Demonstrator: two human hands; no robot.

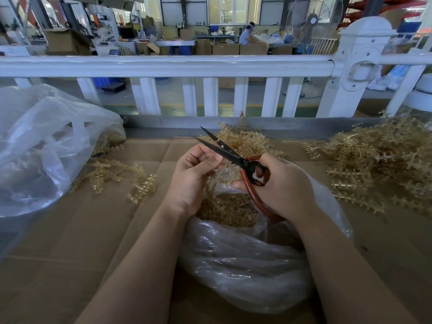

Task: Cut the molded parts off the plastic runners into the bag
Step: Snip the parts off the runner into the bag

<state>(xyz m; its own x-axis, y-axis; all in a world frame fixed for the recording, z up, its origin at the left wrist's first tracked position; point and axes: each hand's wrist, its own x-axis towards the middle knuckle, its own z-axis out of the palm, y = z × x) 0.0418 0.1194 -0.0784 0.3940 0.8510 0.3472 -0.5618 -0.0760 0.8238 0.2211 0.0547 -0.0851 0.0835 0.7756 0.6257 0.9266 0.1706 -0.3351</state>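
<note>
Amber runner heaps [378, 160] flanking bag [245, 258], white railing [163, 65] behind

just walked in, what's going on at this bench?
A person is trimming molded parts off plastic runners. The right hand grips red-handled scissors, blades open. The left hand holds a runner over an open clear bag already holding cut pieces. A big runner pile lies to the right, a few runners lie to the left beside another bag.
</note>
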